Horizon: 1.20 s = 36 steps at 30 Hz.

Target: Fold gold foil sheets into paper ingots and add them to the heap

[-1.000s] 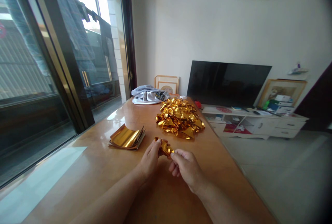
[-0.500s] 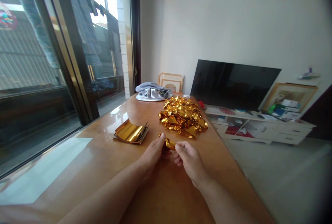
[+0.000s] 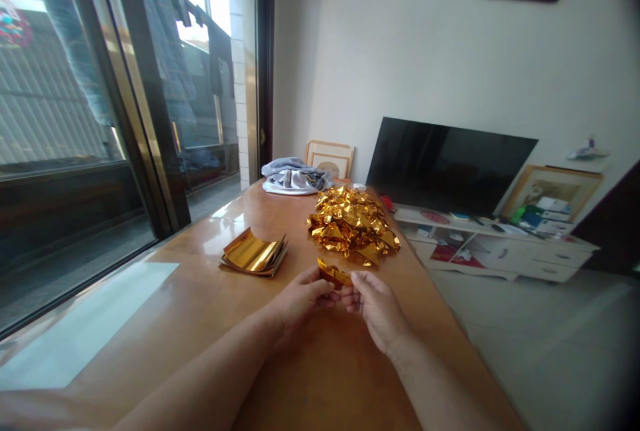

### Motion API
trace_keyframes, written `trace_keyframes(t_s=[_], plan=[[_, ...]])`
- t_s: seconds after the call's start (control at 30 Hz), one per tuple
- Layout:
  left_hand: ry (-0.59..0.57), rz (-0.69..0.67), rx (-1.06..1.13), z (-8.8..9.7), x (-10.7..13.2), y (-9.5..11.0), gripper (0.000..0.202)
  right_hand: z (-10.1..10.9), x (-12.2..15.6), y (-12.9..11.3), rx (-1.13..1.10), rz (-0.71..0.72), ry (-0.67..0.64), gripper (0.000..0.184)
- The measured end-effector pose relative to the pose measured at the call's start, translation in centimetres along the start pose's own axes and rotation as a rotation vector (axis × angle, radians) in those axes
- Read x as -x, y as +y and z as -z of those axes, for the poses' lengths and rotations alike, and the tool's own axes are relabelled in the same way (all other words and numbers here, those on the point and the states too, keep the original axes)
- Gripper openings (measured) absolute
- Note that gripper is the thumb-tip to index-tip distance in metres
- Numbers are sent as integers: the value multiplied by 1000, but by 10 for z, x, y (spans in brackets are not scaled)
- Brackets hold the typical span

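A small folded piece of gold foil paper is held between my two hands above the wooden table. My left hand grips its left side, thumb in front and fingers curled beneath. At the right end, my right hand pinches it between thumb and fingers. Just beyond lies a heap of folded gold foil pieces. A stack of flat gold foil sheets, its top sheet curled upward, rests to the left of my hands.
Folded cloths and leaning picture frames are at the table's far end. A pale sheet lies along the left edge by the glass door. Right of the table stand a television and a white cabinet.
My left thumb has come down from its raised position onto the foil piece. Both hands and the piece have shifted slightly to the right.
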State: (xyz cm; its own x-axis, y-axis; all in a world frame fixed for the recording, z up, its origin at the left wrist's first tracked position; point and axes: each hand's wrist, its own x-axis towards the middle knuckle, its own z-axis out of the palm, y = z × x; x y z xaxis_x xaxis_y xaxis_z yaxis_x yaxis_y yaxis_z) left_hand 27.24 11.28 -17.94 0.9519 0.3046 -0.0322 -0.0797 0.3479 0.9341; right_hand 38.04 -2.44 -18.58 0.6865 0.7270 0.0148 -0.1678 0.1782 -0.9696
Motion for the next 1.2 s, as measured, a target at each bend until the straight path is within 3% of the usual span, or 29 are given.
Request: trace_keyframes(t_s=[0.33,0.5,0.73,0.9,1.2], plan=[[-80,-85,-41,3,-6,-2,31,1,1,-1,-39,21,-33,34],[32,-68,-59,4,-5,3,32,4,-4,0,78,85,71,37],[149,20,161,9,-11,1,47,2,-8,-1,300,209,119,40],[206,7,295,6,-15,0,33,-1,-7,-2,367,226,102,43],[139,-62,354,10,-16,4,38,-7,-11,-7,333,217,138,37]])
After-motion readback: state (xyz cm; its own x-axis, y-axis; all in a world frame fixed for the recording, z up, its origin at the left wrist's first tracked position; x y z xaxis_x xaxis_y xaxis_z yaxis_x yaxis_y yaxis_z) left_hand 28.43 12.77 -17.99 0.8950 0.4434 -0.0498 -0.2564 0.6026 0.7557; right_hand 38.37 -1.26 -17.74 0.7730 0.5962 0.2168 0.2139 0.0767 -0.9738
